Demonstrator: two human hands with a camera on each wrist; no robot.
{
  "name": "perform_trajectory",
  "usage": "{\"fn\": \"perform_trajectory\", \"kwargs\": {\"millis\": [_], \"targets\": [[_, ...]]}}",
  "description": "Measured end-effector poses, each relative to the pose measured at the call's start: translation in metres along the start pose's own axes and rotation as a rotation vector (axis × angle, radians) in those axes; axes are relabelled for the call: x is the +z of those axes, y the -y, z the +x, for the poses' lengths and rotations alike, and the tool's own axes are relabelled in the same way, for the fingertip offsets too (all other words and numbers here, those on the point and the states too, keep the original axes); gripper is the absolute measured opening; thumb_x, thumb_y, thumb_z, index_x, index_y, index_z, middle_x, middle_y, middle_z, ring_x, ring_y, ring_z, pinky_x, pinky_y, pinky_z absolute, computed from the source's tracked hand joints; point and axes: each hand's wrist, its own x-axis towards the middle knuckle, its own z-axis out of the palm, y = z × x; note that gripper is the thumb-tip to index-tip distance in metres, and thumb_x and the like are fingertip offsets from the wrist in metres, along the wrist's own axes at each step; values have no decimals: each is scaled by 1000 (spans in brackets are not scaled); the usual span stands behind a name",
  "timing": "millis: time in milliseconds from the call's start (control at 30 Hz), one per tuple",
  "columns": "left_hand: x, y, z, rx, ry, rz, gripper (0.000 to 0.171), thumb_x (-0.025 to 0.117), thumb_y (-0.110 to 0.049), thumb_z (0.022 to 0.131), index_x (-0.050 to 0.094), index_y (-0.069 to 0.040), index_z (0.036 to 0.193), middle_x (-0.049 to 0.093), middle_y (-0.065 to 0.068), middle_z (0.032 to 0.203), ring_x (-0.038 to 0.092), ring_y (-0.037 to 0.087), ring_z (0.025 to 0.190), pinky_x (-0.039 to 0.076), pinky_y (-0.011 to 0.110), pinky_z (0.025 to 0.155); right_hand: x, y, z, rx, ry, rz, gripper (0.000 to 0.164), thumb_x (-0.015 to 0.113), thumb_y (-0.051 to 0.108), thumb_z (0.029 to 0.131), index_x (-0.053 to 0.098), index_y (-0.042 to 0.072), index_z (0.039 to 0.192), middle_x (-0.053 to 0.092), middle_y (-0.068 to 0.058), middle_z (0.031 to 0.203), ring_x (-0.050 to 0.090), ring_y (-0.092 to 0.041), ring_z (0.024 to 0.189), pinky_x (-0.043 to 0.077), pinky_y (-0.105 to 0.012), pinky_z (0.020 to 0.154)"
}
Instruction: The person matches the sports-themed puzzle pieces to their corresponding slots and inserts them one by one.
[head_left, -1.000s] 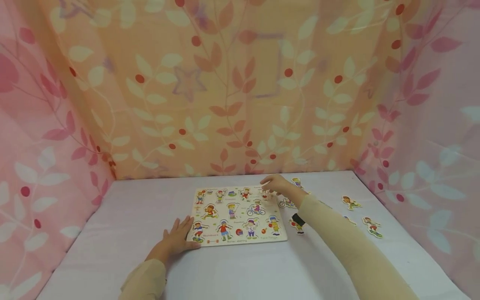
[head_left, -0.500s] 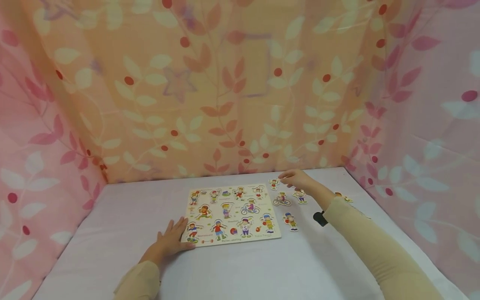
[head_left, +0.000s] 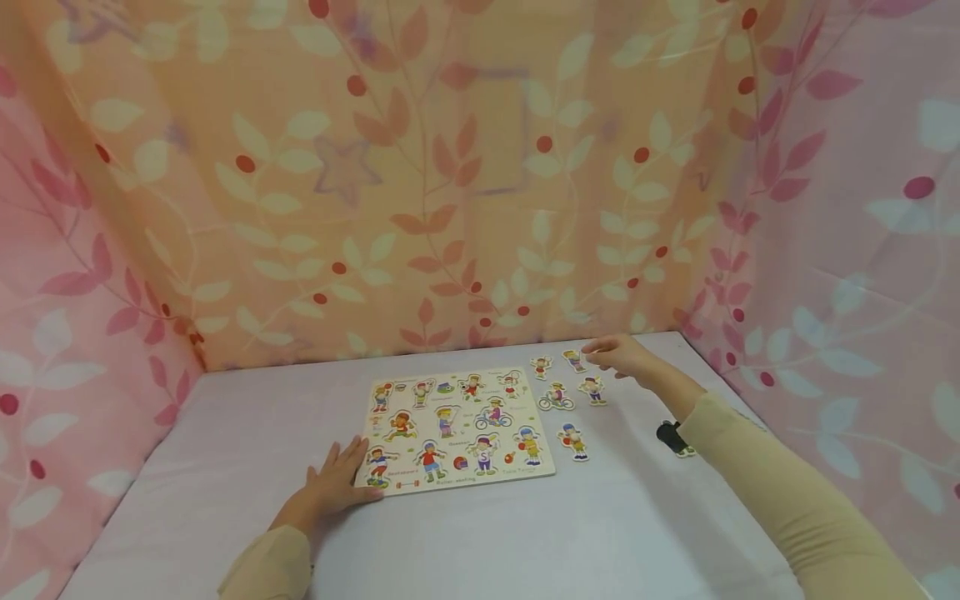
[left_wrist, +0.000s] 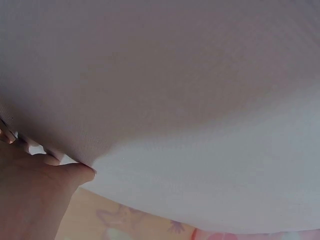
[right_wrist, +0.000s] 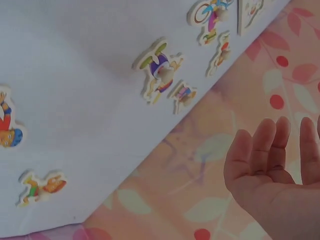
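In the head view a wooden puzzle board (head_left: 465, 454) with printed children playing sports lies on the white table. My left hand (head_left: 330, 483) rests at its left edge, fingers spread and thumb near the front corner. In the left wrist view the left hand (left_wrist: 37, 185) shows mostly thumb. My right hand (head_left: 618, 357) is held beside a small child-shaped puzzle piece (head_left: 574, 361) at the table's back. Its fingers are relaxed with nothing between them, as the right wrist view shows of the right hand (right_wrist: 270, 185). Whether it touches the piece cannot be told.
Loose pieces lie right of the board: a red-dressed figure (head_left: 541, 367), a cyclist (head_left: 557, 397), a purple-shorts figure (head_left: 592, 390) and a blue-capped figure (head_left: 573, 442). A running figure (right_wrist: 42, 187) lies farther right. Patterned curtains (head_left: 450, 250) stand behind and at the sides.
My right hand has moved right from the board's back right corner, past the red-dressed piece, to beside the back piece. The left hand stays at the board. The head view has turned slightly right.
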Motion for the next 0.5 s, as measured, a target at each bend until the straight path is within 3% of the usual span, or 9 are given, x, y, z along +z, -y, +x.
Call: {"fn": "perform_trajectory", "kwargs": {"millis": [167, 333, 500], "targets": [[-1, -1, -3, 0, -2, -12, 106, 74, -50, 79, 19, 4, 152, 12, 28, 156, 0, 53, 141, -1, 77, 102, 12, -7, 12, 17, -17, 61, 39, 60, 17, 96, 55, -5, 129, 58, -25, 127, 51, -43, 117, 40, -61, 97], [-3, -6, -6, -10, -2, -27, 105, 75, -49, 79, 20, 4, 152, 12, 27, 157, -1, 53, 141, -2, 76, 103, 28, -12, 25, 23, -52, 92, 40, 60, 15, 96, 54, -4, 131, 62, -23, 119, 52, -41, 112, 44, -55, 91], [-4, -7, -7, -15, -3, -33, 106, 75, -49, 78, 20, 3, 152, 12, 26, 157, -1, 51, 142, -2, 75, 103, 40, -19, 38, 25, -92, 93, 41, 61, 15, 96, 54, -4, 132, 57, -24, 126, 53, -40, 109, 48, -47, 81]]}}
